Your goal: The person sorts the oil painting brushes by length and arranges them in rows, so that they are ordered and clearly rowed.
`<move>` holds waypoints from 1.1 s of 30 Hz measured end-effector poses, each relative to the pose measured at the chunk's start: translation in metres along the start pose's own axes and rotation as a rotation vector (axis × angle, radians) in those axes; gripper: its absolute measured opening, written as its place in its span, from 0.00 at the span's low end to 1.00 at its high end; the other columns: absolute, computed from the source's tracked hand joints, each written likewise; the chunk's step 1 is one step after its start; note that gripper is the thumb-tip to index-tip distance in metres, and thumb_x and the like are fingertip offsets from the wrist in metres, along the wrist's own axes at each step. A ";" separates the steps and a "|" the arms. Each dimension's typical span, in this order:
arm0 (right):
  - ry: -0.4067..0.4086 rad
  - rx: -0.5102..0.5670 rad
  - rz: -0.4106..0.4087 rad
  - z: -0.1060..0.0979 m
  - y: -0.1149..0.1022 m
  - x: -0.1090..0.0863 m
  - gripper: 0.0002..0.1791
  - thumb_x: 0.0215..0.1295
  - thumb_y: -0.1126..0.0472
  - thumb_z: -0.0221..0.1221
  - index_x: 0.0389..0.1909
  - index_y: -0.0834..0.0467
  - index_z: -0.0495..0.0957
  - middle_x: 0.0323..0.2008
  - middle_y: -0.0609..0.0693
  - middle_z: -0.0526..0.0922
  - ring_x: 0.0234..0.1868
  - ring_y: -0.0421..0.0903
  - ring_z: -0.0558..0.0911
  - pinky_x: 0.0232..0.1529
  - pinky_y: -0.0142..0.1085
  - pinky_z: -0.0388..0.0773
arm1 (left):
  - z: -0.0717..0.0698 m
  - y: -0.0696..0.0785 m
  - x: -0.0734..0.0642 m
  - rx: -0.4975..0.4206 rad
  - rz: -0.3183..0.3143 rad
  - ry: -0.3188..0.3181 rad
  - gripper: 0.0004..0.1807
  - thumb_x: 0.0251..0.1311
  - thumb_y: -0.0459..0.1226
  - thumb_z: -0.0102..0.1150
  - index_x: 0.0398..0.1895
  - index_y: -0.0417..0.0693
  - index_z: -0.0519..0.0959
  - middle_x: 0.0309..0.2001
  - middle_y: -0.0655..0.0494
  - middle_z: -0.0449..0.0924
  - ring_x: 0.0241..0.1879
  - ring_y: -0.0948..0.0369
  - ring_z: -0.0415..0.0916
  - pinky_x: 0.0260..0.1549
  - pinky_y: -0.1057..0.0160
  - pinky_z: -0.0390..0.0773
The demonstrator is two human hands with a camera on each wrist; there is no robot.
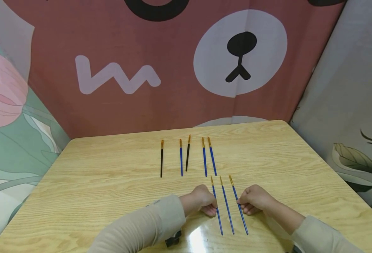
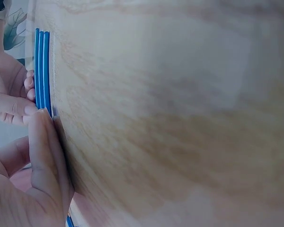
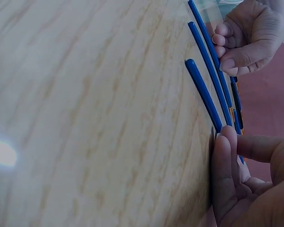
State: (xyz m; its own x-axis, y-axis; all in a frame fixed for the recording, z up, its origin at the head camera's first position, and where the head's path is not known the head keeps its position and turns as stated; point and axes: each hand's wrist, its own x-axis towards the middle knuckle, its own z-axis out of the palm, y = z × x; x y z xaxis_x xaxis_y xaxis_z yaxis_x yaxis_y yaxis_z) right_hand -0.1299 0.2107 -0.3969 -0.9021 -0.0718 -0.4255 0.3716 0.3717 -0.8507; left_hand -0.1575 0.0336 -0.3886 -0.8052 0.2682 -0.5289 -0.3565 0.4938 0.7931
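My left hand (image 1: 205, 199), fingers curled, pinches the left blue brush (image 1: 219, 220); my right hand (image 1: 256, 199), likewise curled, pinches the right blue brush (image 1: 242, 218). The middle blue brush (image 1: 227, 205) lies between them on the table (image 1: 88, 196), with five more brushes (image 1: 204, 161), blue and black, beyond.

Three blue-handled paintbrushes (image 1: 227, 206) lie nearly parallel.

Beneath the left hand (image 1: 204, 200) and right hand (image 1: 256, 200), a wood-grain table (image 1: 110, 165), white glare (image 1: 197, 241) on the left one's near side; beyond both, a reddish-brown backdrop (image 1: 126, 38) with cartoon muzzle (image 1: 265, 63); leftward, a flower-printed panel (image 1: 7, 140); rightward, a grey leaf-printed panel (image 1: 347, 98)
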 end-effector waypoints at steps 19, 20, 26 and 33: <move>-0.030 0.034 -0.006 -0.002 0.003 -0.001 0.05 0.52 0.69 0.54 0.20 0.65 0.72 0.15 0.50 0.74 0.14 0.38 0.74 0.17 0.29 0.76 | -0.005 -0.005 0.003 -0.029 0.010 -0.044 0.04 0.43 0.21 0.56 0.16 0.30 0.74 0.14 0.45 0.75 0.08 0.62 0.70 0.13 0.68 0.77; -0.040 0.042 -0.010 -0.002 0.003 -0.001 0.05 0.52 0.69 0.54 0.20 0.66 0.72 0.15 0.50 0.75 0.14 0.38 0.74 0.18 0.29 0.76 | -0.006 -0.005 0.003 -0.024 0.013 -0.046 0.04 0.44 0.22 0.56 0.16 0.30 0.74 0.14 0.45 0.75 0.08 0.63 0.70 0.13 0.68 0.77; -0.106 0.109 -0.025 -0.008 0.005 0.000 0.04 0.52 0.68 0.53 0.23 0.67 0.72 0.17 0.50 0.75 0.15 0.39 0.75 0.20 0.29 0.77 | -0.017 -0.008 0.005 -0.018 0.032 -0.044 0.04 0.44 0.24 0.56 0.16 0.32 0.76 0.15 0.45 0.76 0.09 0.63 0.70 0.14 0.69 0.77; -0.089 0.136 -0.039 -0.017 -0.002 0.002 0.07 0.53 0.68 0.52 0.28 0.70 0.73 0.20 0.52 0.76 0.18 0.40 0.76 0.24 0.31 0.78 | -0.035 -0.005 0.007 -0.009 0.036 -0.039 0.04 0.47 0.25 0.55 0.20 0.31 0.77 0.17 0.45 0.77 0.12 0.62 0.73 0.17 0.68 0.78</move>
State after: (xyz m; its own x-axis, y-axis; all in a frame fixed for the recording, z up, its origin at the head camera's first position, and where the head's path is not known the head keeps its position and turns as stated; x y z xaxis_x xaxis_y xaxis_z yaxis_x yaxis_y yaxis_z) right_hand -0.1357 0.2252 -0.3906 -0.8957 -0.1676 -0.4118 0.3684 0.2387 -0.8985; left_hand -0.1779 0.0042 -0.3861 -0.7983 0.3178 -0.5116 -0.3324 0.4759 0.8143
